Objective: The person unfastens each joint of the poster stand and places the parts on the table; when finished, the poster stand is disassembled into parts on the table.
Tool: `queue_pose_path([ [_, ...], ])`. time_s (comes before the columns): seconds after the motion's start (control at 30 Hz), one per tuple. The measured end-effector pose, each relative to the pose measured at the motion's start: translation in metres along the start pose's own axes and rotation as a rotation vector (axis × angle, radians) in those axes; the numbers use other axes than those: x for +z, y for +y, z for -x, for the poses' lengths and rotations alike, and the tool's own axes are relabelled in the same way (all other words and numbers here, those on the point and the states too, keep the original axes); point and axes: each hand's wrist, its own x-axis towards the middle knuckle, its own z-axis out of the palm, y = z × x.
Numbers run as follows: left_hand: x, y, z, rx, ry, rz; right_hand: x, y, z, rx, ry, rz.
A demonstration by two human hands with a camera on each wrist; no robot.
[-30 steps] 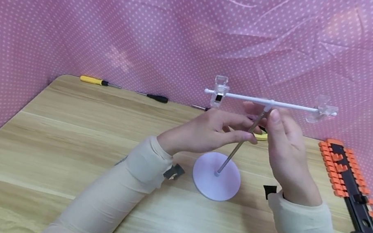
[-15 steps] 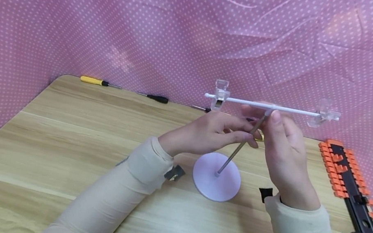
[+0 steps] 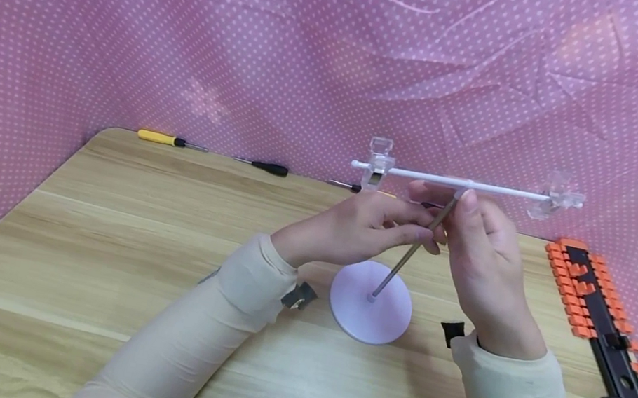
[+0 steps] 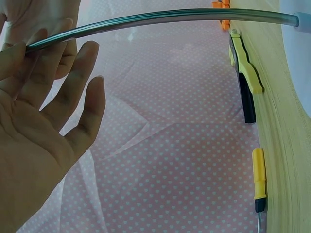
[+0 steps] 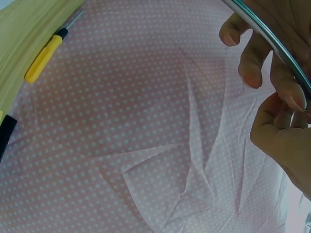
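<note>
A small display stand has a round white base (image 3: 359, 316) on the table, a slim metal rod (image 3: 399, 266) and a white crossbar (image 3: 503, 190) on top. Clear plastic clips sit near its ends, one clip (image 3: 378, 164) at the left and another clip (image 3: 553, 196) at the right. My left hand (image 3: 346, 229) pinches the rod in its upper half between thumb and fingers. At the rod's top, my right hand (image 3: 485, 274) grips the joint under the crossbar, thumb facing me. In the left wrist view the rod (image 4: 170, 15) runs from the fingers toward the base.
Along the table's back edge lie a yellow screwdriver (image 3: 157, 137), a black screwdriver (image 3: 267, 167) and yellow-and-black pliers (image 4: 245, 77). A black rack with orange clips (image 3: 601, 306) and a looped handle lies at the right. Pink dotted cloth (image 3: 257, 39) hangs behind.
The crossbar with its clips has dropped slightly and shifted a little to the right. My right hand has tilted with it, its wrist moving slightly left. The base stays put.
</note>
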Motion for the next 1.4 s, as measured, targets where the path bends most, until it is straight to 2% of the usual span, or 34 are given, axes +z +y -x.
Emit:
queue_pose_path([
  [0.2, -0.0002, 0.0005, -0.0008, 0.025, -0.006, 0.0, 0.0017, -0.0008, -0.0002, 0.019, 0.022, 0.014],
  [0.67, -0.0015, -0.0002, -0.0003, 0.015, -0.036, 0.017, 0.0029, -0.0001, -0.0001, 0.008, 0.034, -0.016],
  [0.93, -0.0027, 0.0011, 0.0007, -0.02, -0.037, -0.05, 0.0048, -0.0026, 0.0018, 0.013, 0.028, -0.041],
  [1.1, -0.003, 0.0031, 0.0, -0.004, -0.05, -0.082, 0.0043, -0.0031, 0.0023, 0.002, 0.017, -0.04],
  [1.4, -0.0036, 0.0049, 0.0006, -0.008, -0.062, -0.097, 0.0064, 0.0, 0.0022, 0.005, 0.061, -0.023],
])
